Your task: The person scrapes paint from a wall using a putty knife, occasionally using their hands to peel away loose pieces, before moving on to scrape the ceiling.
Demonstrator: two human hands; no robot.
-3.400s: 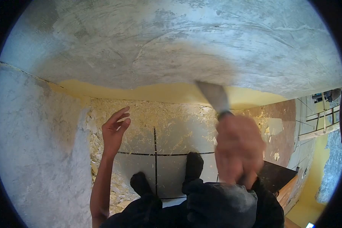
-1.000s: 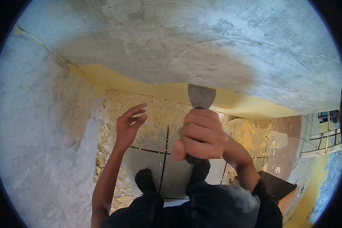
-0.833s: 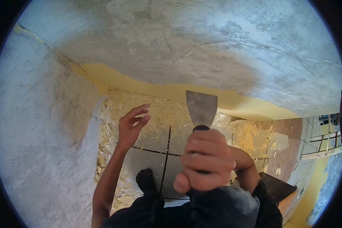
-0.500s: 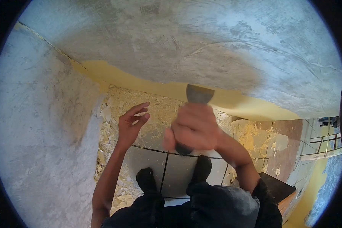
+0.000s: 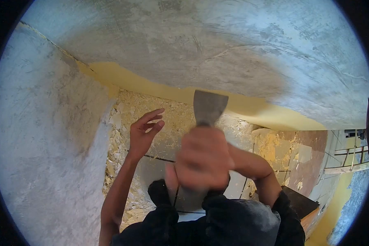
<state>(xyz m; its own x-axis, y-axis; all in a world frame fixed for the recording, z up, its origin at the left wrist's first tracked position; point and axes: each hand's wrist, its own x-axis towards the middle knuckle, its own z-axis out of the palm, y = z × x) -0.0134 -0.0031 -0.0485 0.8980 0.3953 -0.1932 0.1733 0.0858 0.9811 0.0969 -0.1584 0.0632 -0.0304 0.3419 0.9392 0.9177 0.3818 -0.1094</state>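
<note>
My right hand [image 5: 203, 158], blurred by motion, is wrapped round the handle of a putty knife [image 5: 210, 106]. Its wide grey blade points up and away, overlapping the strip of yellow paint [image 5: 160, 88] low on the wall in this view. The handle is hidden inside my fist. My left hand [image 5: 144, 133] hangs empty to the left, fingers apart and slightly curled, above the flake-strewn floor. Higher up, the wall [image 5: 184, 49] shows bare grey plaster with scratch marks.
Yellow paint chips [image 5: 129, 110] cover the floor along the wall and left corner. Grey tiles [image 5: 153, 164] with dark joints lie under my feet. A second scraped wall [image 5: 49, 135] rises at left. A dark flat panel [image 5: 297, 203] lies at right, near a rack [image 5: 350, 158].
My right hand has drawn back toward my body with the putty knife, showing more of its blade. My left hand has shifted very slightly to the right.
</note>
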